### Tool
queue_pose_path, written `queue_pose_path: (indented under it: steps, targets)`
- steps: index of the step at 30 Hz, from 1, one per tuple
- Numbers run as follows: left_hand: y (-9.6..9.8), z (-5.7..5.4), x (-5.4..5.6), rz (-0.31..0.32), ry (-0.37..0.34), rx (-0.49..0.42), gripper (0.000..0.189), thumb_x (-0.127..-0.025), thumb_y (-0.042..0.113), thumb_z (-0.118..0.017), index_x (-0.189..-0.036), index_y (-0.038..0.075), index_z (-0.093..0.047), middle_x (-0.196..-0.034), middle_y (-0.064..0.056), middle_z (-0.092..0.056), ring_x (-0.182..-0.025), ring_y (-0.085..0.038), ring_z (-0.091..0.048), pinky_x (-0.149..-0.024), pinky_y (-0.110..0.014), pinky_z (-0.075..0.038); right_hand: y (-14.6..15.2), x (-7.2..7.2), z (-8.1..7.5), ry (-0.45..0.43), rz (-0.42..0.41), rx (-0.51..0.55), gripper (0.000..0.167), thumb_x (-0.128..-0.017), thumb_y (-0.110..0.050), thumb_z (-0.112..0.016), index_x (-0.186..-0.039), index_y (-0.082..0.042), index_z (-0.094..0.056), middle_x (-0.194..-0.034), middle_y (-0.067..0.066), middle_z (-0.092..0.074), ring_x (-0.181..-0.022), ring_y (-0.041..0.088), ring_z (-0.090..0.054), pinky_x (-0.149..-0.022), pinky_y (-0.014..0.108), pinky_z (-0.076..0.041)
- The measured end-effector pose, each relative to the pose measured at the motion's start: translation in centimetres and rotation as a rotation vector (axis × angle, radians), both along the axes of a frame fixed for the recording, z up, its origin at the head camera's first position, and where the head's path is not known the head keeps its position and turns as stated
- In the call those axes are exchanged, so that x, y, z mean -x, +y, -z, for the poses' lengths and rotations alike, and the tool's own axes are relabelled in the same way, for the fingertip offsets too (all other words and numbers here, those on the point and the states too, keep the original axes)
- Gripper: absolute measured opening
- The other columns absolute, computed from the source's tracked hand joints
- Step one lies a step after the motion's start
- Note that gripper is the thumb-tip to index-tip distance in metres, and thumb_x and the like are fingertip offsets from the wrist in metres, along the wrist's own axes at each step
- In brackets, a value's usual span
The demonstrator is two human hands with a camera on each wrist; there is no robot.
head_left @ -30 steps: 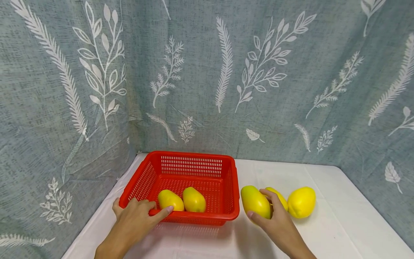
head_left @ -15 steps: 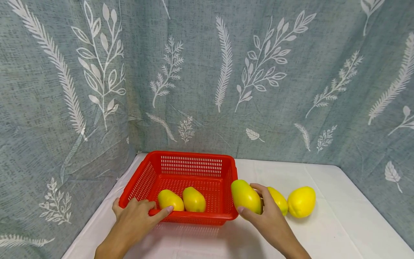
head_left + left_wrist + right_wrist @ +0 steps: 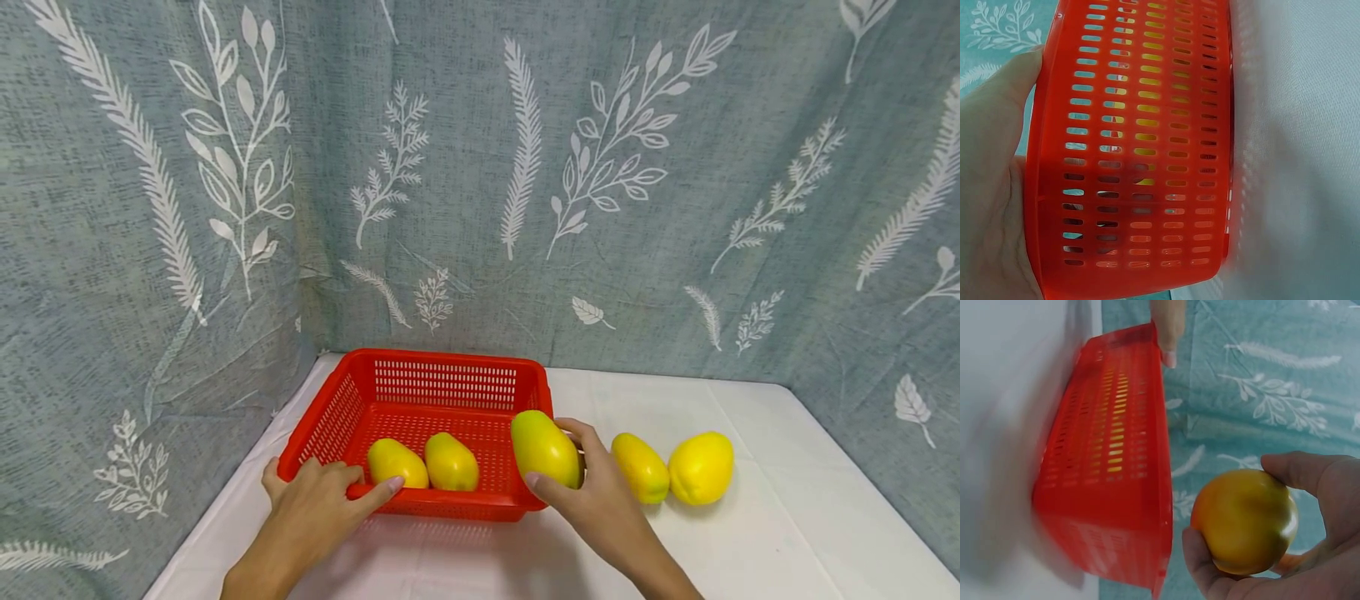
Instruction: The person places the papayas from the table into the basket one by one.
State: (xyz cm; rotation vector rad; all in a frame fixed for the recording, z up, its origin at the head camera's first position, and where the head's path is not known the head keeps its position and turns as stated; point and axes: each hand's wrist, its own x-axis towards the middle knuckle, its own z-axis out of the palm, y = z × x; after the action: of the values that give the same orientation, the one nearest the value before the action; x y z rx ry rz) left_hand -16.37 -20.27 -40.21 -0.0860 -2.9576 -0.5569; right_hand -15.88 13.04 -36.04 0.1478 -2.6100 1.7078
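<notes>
At the red basket [image 3: 450,357], right grip [image 3: 602,493] clasps a yellow-green fruit [image 3: 545,450] by the near right corner — left grip [image 3: 321,502] holds the near left!

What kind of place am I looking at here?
Probably an indoor tabletop workspace, closed in by fabric: grey-green, leaf-printed fabric curtains hang behind and beside a white cloth-covered table, which bears a red perforated plastic basket.

The table [image 3: 765,517] is white, the basket [image 3: 465,498] by its far left corner red, the held fruit [image 3: 546,452] yellow (green-tipped), the loose fruit [image 3: 701,468] nearest the right edge yellow, the curtain [image 3: 465,167] blue-grey with white leaf sprigs.
</notes>
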Motion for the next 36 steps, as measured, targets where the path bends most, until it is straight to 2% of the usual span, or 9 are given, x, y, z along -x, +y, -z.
queue_pose_path:
  steps: [9, 14, 18, 26, 36]
  targets:
    - [-0.1, -0.1, 0.1, -0.001, -0.01, 0.001, 0.075, -0.093, 0.075, -0.061, -0.111, 0.005, -0.081, -0.109, -0.014, -0.078, -0.107, -0.041, -0.062, -0.1, -0.083, -0.013, -1.4, 1.0, 0.3, -0.012, -0.033, 0.01, 0.074, -0.088, -0.039, -0.083, -0.151, -0.022, -0.047, -0.142, 0.012, -0.056, -0.103, 0.024, -0.065, -0.086, 0.039, -0.059]
    - [-0.1, 0.0, 0.1, -0.002, 0.001, -0.004, 0.073, -0.094, 0.074, -0.061, -0.111, 0.006, -0.081, -0.108, -0.012, -0.079, -0.107, -0.04, -0.063, -0.099, -0.082, -0.014, -2.2, 1.7, 0.4, 0.001, -0.073, 0.022, 0.073, -0.09, -0.037, -0.081, -0.151, -0.018, -0.045, -0.14, 0.012, -0.056, -0.106, 0.026, -0.063, -0.087, 0.041, -0.06]
    - [-0.2, 0.0, 0.0, -0.005, 0.003, -0.004, 0.074, -0.094, 0.075, -0.06, -0.11, 0.006, -0.081, -0.108, -0.011, -0.079, -0.107, -0.039, -0.064, -0.099, -0.081, -0.014, -3.0, 2.2, 0.5, 0.024, -0.088, -0.006, 0.073, -0.09, -0.035, -0.08, -0.151, -0.016, -0.045, -0.138, 0.012, -0.056, -0.109, 0.028, -0.061, -0.089, 0.043, -0.059]
    - [-0.1, 0.1, 0.0, -0.019, -0.034, 0.005, 0.08, -0.092, 0.079, -0.058, -0.111, 0.006, -0.08, -0.109, -0.013, -0.078, -0.108, -0.04, -0.062, -0.101, -0.082, -0.011, -4.3, 2.9, 1.1, 0.069, -0.117, -0.069, 0.073, -0.091, -0.03, -0.079, -0.151, -0.009, -0.043, -0.139, 0.015, -0.054, -0.11, 0.029, -0.06, -0.09, 0.045, -0.058]
    - [0.0, -0.1, 0.1, -0.015, -0.046, 0.013, 0.081, -0.092, 0.079, -0.059, -0.113, 0.004, -0.079, -0.109, -0.014, -0.077, -0.109, -0.041, -0.061, -0.101, -0.08, -0.014, -5.3, 3.6, 1.3, 0.073, -0.123, -0.122, 0.076, -0.091, -0.028, -0.08, -0.153, -0.005, -0.042, -0.138, 0.017, -0.053, -0.107, 0.029, -0.061, -0.088, 0.046, -0.06]
